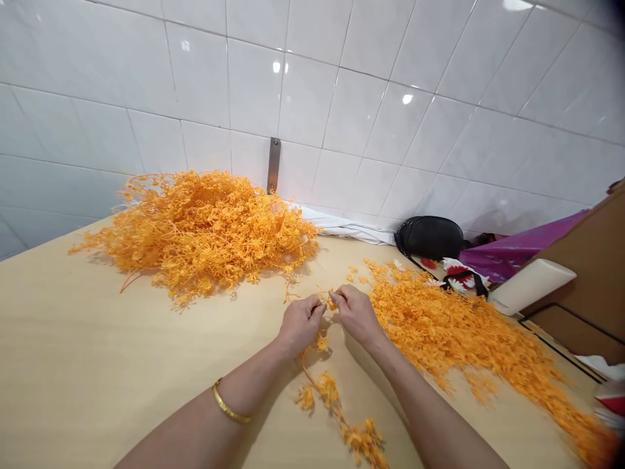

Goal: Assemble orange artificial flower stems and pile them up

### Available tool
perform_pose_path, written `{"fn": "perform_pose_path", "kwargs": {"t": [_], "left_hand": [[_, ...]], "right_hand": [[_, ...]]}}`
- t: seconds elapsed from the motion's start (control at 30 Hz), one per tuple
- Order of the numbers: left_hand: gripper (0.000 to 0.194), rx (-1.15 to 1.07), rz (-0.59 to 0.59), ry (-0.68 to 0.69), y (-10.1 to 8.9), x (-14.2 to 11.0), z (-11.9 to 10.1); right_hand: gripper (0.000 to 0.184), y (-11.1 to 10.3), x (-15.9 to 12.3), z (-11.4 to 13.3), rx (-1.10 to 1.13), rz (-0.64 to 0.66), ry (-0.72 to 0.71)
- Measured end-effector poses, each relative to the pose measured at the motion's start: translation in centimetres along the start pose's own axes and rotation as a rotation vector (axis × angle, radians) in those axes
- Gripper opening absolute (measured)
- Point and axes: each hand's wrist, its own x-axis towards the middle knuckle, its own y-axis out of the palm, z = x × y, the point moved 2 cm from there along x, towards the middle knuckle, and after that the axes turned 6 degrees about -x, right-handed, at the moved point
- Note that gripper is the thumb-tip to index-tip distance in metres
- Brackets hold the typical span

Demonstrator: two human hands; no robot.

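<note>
In the middle of the head view, my left hand (301,323) is closed on an orange artificial flower stem (329,394). Its lower length trails over the table toward me, bearing small clusters of orange blossoms. Just to the right, my right hand (356,314) pinches the upper end of the same stem, the fingertips of both hands nearly meeting. Thin sprigs stick up past my fingers. What lies inside each fist is partly hidden. A gold bangle (225,405) circles my left wrist.
A tall heap of orange stems (209,228) stands at the back left. Loose orange blossoms (454,332) spread along the right. Behind them are a black pouch (432,236), red and white flowers (461,277), a cream-coloured object (532,286) and a cardboard box (581,260). A tiled wall (312,91) closes the back.
</note>
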Motion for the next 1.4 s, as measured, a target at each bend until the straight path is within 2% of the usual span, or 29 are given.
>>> {"fn": "perform_pose_path", "kwargs": {"t": [0.07,0.17,0.3,0.43,0.5,0.57,0.73,0.83,0.93,1.13,1.27,1.4], "left_hand": [[0.028,-0.011,-0.007,0.012,0.2,0.1,-0.1],[0.029,-0.013,-0.019,0.024,0.3,0.1,-0.4],[0.029,-0.001,-0.021,0.043,0.2,0.0,-1.0],[0.027,-0.006,-0.04,0.079,0.1,-0.2,-1.2],[0.026,-0.025,-0.04,0.083,0.1,-0.3,-1.0],[0.025,-0.067,-0.034,0.079,0.0,-0.3,-0.7],[0.017,-0.292,-0.015,0.037,0.1,-0.5,-0.2],[0.015,-0.443,-0.01,-0.064,0.1,-0.5,-0.3],[0.015,-0.503,-0.052,-0.139,0.1,-0.3,-0.3],[0.017,-0.44,-0.189,-0.106,0.1,-0.2,0.2],[0.021,-0.432,-0.254,-0.119,0.2,-0.3,0.5],[0.012,-0.513,-0.164,-0.094,0.4,-0.2,-0.1]], "right_hand": [[0.024,-0.4,-0.1,0.4,-0.257,-0.071,-0.101],[0.022,-0.5,-0.4,1.0,-0.473,-0.1,-0.129],[0.023,-0.6,-0.4,1.3,-0.566,-0.097,-0.12],[0.021,-1.1,-0.3,1.4,-0.55,-0.111,-0.144],[0.02,-1.3,-0.4,1.4,-0.423,-0.104,-0.127],[0.024,-1.2,-0.5,1.3,-0.188,-0.08,-0.065],[0.038,0.5,-1.1,0.9,0.682,0.072,0.29],[0.039,1.3,-1.6,1.0,1.017,0.163,0.453],[0.032,1.7,-1.9,1.2,1.134,0.243,0.424],[0.023,2.4,-2.4,1.5,1.223,0.276,0.358],[0.02,2.4,-2.4,1.8,1.245,0.346,0.302],[0.02,2.5,-2.3,1.1,1.335,0.208,0.376]]}}
